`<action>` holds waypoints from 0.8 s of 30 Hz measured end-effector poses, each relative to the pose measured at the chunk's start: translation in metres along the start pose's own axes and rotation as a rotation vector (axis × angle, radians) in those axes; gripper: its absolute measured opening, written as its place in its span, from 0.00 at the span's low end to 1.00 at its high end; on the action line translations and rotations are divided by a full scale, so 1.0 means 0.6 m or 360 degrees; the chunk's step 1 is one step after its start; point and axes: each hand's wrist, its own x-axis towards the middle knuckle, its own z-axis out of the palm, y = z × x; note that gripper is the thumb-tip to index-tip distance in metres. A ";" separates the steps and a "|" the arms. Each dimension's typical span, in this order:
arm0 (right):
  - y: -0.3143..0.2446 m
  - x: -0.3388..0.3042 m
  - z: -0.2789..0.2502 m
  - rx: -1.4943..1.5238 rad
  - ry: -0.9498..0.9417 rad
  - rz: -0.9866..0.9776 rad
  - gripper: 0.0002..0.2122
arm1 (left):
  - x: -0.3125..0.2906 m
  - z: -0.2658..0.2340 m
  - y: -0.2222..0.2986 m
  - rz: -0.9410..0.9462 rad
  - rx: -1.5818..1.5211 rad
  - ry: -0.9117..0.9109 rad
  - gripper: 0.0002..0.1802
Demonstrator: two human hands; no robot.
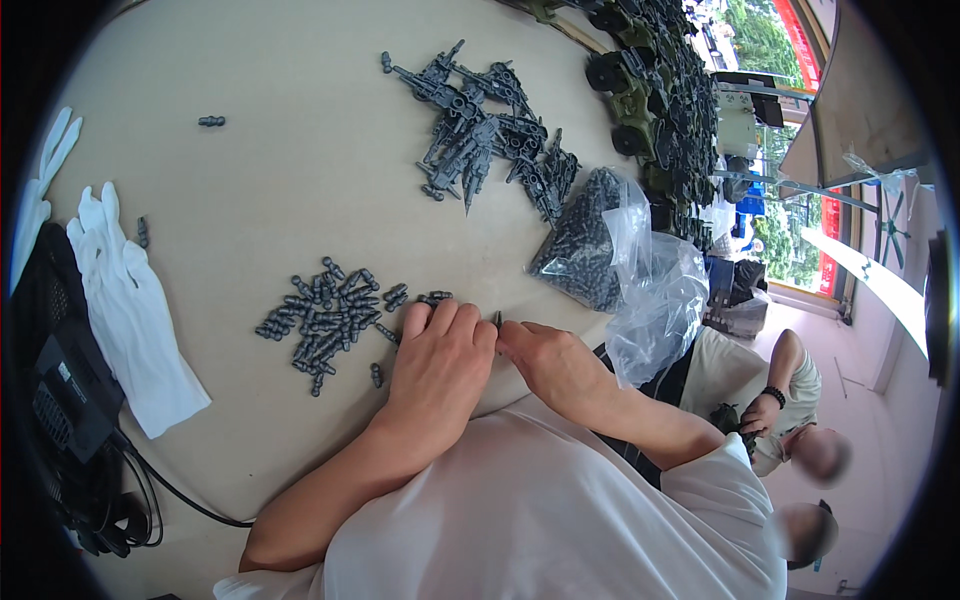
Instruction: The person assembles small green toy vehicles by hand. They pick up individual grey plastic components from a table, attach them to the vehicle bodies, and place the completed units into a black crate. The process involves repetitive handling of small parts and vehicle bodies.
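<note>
Both hands meet at the counter (250, 190) edge: the left hand (438, 360) lies knuckles up, fingers curled together, and the right hand (548, 362) pinches one small grey part (497, 319) between them. Just left of the left hand lies one heap of grey pegs (325, 322), too many to count. Beyond the heap: one pile of grey toy pieces (485, 135), one clear bag of dark parts (610, 255). Two white gloves (130, 310) lie far left.
</note>
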 end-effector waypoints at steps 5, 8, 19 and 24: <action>-0.007 -0.004 -0.003 -0.0046 -0.0017 0.0107 0.08 | -0.002 0.007 0.000 0.0091 0.0060 0.0093 0.10; -0.005 0.003 -0.038 0.0209 -0.0216 0.0116 0.12 | -0.007 0.010 0.000 0.0158 0.0120 0.0154 0.10; -0.024 0.086 -0.006 0.0484 0.0765 -0.0685 0.09 | -0.074 -0.033 0.012 0.0249 0.0237 0.0088 0.18; -0.009 0.079 0.001 0.0516 0.0727 -0.0605 0.11 | -0.040 -0.100 0.012 0.0167 0.0188 0.0401 0.13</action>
